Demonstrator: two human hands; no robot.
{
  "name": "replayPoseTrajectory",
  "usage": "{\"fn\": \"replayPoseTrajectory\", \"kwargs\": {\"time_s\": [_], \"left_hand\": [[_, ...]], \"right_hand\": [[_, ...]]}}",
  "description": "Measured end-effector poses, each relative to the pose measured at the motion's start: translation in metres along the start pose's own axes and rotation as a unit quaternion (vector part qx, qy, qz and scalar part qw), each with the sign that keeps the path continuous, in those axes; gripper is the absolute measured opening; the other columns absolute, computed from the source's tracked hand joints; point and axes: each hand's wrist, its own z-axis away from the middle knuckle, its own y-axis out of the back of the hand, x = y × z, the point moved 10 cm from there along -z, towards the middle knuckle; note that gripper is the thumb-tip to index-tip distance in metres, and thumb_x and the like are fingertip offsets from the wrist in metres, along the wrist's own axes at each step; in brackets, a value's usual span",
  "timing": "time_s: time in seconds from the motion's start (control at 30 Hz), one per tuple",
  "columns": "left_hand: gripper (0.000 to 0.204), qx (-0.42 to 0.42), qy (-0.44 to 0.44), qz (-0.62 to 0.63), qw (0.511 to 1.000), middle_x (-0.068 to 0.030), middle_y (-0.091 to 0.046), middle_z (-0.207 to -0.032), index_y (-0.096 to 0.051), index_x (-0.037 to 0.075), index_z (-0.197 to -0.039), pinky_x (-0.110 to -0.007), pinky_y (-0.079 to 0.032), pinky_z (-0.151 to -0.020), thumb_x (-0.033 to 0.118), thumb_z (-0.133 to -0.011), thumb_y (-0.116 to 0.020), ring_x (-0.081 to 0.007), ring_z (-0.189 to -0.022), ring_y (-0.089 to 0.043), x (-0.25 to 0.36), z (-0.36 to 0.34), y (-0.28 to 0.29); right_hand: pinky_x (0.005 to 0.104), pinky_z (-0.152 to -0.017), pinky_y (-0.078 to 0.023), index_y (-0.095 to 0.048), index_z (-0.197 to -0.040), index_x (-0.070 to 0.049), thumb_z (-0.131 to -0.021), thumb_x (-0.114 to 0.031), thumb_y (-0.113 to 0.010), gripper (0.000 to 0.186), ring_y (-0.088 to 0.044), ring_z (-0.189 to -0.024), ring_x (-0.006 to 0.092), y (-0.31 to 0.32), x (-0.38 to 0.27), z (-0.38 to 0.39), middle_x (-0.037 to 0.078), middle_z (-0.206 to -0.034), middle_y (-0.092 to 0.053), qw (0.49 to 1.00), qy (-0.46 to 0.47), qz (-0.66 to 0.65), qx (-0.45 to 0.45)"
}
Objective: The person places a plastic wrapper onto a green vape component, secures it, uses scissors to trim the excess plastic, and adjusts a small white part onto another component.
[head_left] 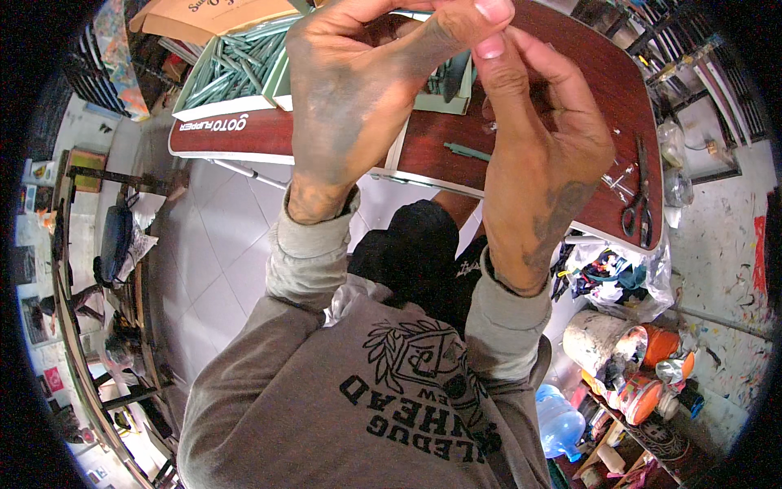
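My left hand (358, 102) and my right hand (542, 147) are raised over the red-brown table (432, 130), fingers pinched and fingertips meeting at the top edge. Whatever they may hold is too small or hidden to make out. Behind my left hand, a pale green box (228, 107) holds several slender green-grey pieces (236, 61), like pens, beside a second box (444, 103) partly covered by my hands. A single green pen (464, 151) lies between my wrists. Black scissors (631, 216) and small silvery bits (619, 186) lie at the table's right.
A cardboard lid (171, 18) rises behind the boxes. Plastic bags with scraps (619, 277), paint-smeared buckets (603, 346) and a blue water jug (556, 420) are below at right. A metal rack (106, 310) stands at left. The tiled floor (212, 269) shows under the table.
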Motion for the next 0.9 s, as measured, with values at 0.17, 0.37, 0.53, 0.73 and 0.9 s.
{"fn": "replayPoseTrajectory", "kwargs": {"time_s": [0.17, 0.37, 0.53, 0.73, 0.9], "left_hand": [[0.027, -0.054, 0.076, 0.049, 0.994, -0.0030, -0.068, -0.081, -0.069, -0.002, -0.108, -0.016, -0.043, -0.055, 0.015, -0.088, -0.075, -0.0049, -0.066, -0.058, 0.004, 0.002, -0.003], [0.037, -0.066, 0.107, 0.028, 0.992, -0.0026, -0.067, -0.082, -0.062, -0.003, -0.124, -0.019, -0.044, -0.054, 0.021, -0.096, -0.063, -0.0062, -0.065, -0.057, -0.017, 0.008, 0.006], [0.036, -0.087, 0.107, 0.096, 0.986, -0.0046, -0.066, -0.085, -0.060, -0.006, -0.125, -0.020, -0.043, -0.054, 0.018, -0.098, -0.058, -0.0076, -0.066, -0.058, -0.021, 0.012, 0.005], [0.032, -0.079, 0.070, 0.077, 0.991, -0.0057, -0.068, -0.092, -0.061, -0.005, -0.124, -0.021, -0.035, -0.052, 0.012, -0.097, -0.060, -0.0056, -0.065, -0.053, -0.020, 0.010, 0.005], [0.032, -0.077, 0.039, 0.065, 0.994, -0.0117, -0.069, -0.106, -0.061, -0.003, -0.125, -0.021, -0.048, -0.072, 0.010, -0.096, -0.060, -0.0126, -0.087, -0.063, -0.022, 0.010, 0.012]], "right_hand": [[0.0192, -0.057, -0.041, -0.073, -0.100, -0.003, -0.087, -0.020, -0.076, 0.022, -0.052, -0.063, 0.0051, 0.007, 0.012, -0.005, 0.000, -0.077, -0.066, 1.000, 0.007, -0.009, -0.020], [0.0183, -0.057, -0.040, -0.072, -0.099, -0.002, -0.086, -0.018, -0.076, 0.021, -0.051, -0.064, 0.0045, 0.005, 0.021, -0.004, -0.001, -0.077, -0.066, 0.999, 0.002, -0.045, -0.029], [0.0181, -0.056, -0.039, -0.072, -0.100, -0.002, -0.087, -0.018, -0.076, 0.021, -0.051, -0.064, 0.0043, 0.003, 0.020, -0.002, -0.001, -0.077, -0.064, 0.998, -0.002, -0.049, -0.041], [0.0183, -0.057, -0.037, -0.071, -0.102, -0.001, -0.088, -0.016, -0.074, 0.021, -0.050, -0.064, 0.0046, 0.003, 0.022, -0.001, -0.001, -0.077, -0.063, 0.995, -0.031, -0.072, -0.068], [0.0184, -0.059, -0.037, -0.070, -0.103, -0.001, -0.089, -0.015, -0.073, 0.021, -0.049, -0.065, 0.0048, -0.001, 0.029, 0.001, -0.001, -0.077, -0.062, 0.986, -0.082, -0.109, -0.091]]}}
